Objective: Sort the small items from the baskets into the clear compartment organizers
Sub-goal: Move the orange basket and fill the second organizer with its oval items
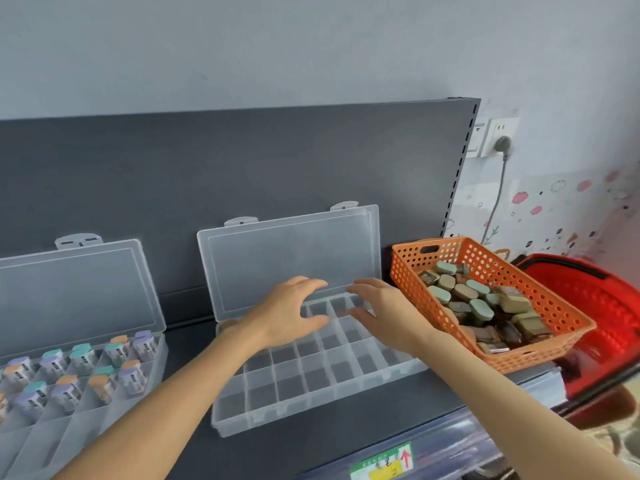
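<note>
clear organizer (311,386) under both hands, left (287,315) and right (384,313) spread, holding nothing

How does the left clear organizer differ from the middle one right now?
The left organizer holds pastel-capped items in its rear compartments; the middle organizer shows only empty cells. The left organizer's compartments are larger, the middle organizer's small and square. Both stand open before the dark back panel.
</note>
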A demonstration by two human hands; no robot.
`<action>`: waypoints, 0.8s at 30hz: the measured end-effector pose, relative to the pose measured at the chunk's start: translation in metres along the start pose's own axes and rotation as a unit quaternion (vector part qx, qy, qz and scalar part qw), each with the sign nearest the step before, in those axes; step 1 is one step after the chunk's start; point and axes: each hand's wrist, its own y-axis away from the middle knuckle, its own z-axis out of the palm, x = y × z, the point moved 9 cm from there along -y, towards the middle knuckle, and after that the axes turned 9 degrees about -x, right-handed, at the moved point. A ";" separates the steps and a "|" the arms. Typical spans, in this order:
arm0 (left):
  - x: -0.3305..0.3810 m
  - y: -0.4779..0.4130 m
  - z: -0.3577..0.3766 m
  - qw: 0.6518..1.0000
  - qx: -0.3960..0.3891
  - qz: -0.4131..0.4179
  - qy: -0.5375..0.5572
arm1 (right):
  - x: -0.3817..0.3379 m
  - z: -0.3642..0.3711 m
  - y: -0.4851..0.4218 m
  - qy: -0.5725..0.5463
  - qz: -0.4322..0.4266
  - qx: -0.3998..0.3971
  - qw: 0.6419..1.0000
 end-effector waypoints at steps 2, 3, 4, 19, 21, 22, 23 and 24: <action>0.022 -0.017 0.006 1.000 0.002 0.011 -0.005 | 0.020 -0.018 0.010 0.012 0.002 0.010 1.000; 0.033 -0.026 0.009 1.000 0.002 0.016 -0.005 | 0.031 -0.027 0.014 0.013 0.003 0.015 1.000; 0.044 -0.035 0.013 1.000 0.001 0.020 -0.002 | 0.043 -0.037 0.019 0.015 0.004 0.020 1.000; 0.177 -0.160 0.097 0.996 -0.067 0.053 -0.024 | 0.243 -0.098 0.065 0.056 0.104 -0.092 0.989; 0.187 -0.171 0.109 0.995 -0.085 0.054 -0.025 | 0.251 -0.094 0.066 0.057 0.097 -0.117 0.987; 0.191 -0.177 0.115 0.994 -0.094 0.053 -0.025 | 0.255 -0.092 0.066 0.056 0.097 -0.127 0.986; 0.194 -0.182 0.122 0.993 -0.105 0.049 -0.030 | 0.258 -0.090 0.065 0.056 0.096 -0.133 0.985; 0.196 -0.187 0.129 0.992 -0.116 0.042 -0.039 | 0.260 -0.088 0.064 0.059 0.095 -0.137 0.984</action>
